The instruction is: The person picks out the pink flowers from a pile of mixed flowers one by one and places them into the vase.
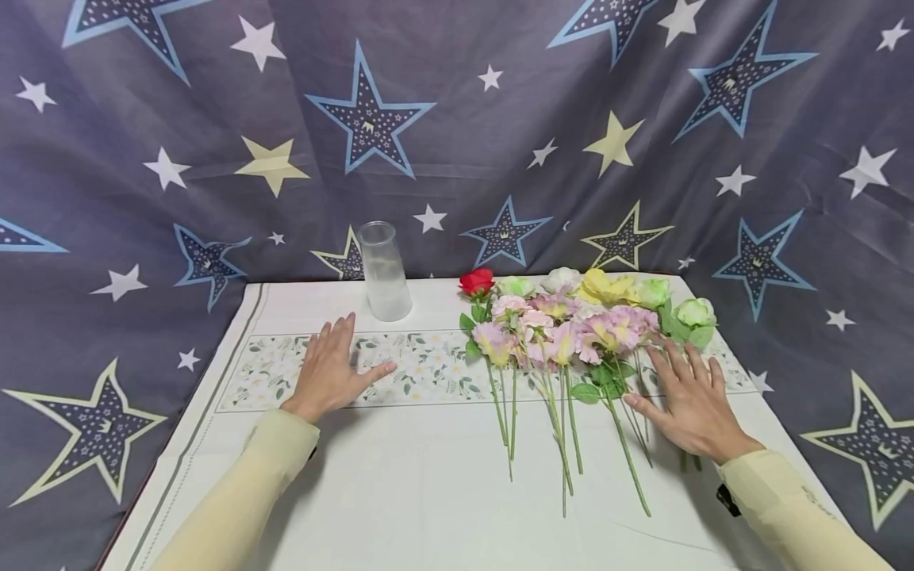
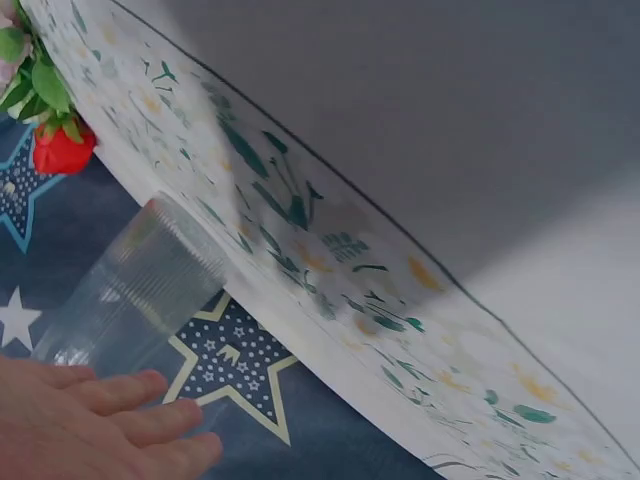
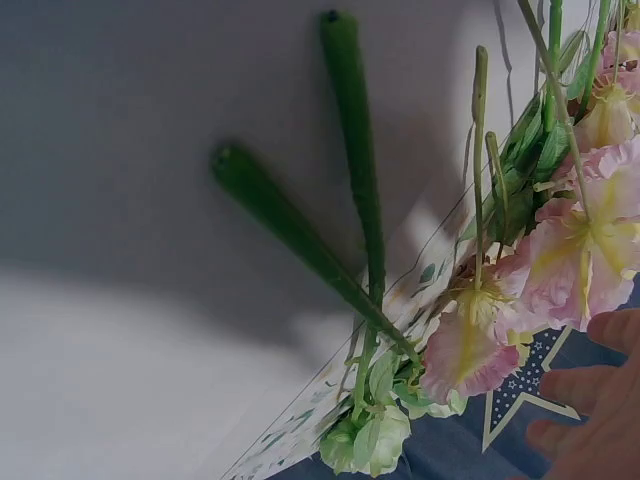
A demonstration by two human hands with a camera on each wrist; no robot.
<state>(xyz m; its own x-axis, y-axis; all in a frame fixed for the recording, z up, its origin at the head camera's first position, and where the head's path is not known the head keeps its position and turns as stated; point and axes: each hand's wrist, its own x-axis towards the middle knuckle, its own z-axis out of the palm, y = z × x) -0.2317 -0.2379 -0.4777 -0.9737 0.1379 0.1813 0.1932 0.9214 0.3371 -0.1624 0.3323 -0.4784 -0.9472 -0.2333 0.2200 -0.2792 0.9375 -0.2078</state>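
Note:
My left hand (image 1: 332, 369) hovers over the left part of the patterned strip with fingers spread, holding nothing. Just beyond it stands a clear ribbed vase (image 1: 386, 277), upright near the table's back edge; in the left wrist view the vase (image 2: 140, 285) appears beside my fingertips. On the right, my right hand (image 1: 694, 404) is held with straight fingers above the stems at the right end of a row of flowers. Among these are a red rose (image 1: 476, 282), a yellow flower (image 1: 607, 287), pink-purple flowers (image 1: 564, 333) and a pale green flower (image 1: 695, 312). Two thick green stems (image 3: 350, 150) show in the right wrist view.
A white tablecloth (image 1: 428, 484) with a floral printed strip (image 1: 428, 369) covers the table. Behind and at both sides hangs a dark curtain (image 1: 457, 119) with stars. The flower stems point toward the front edge.

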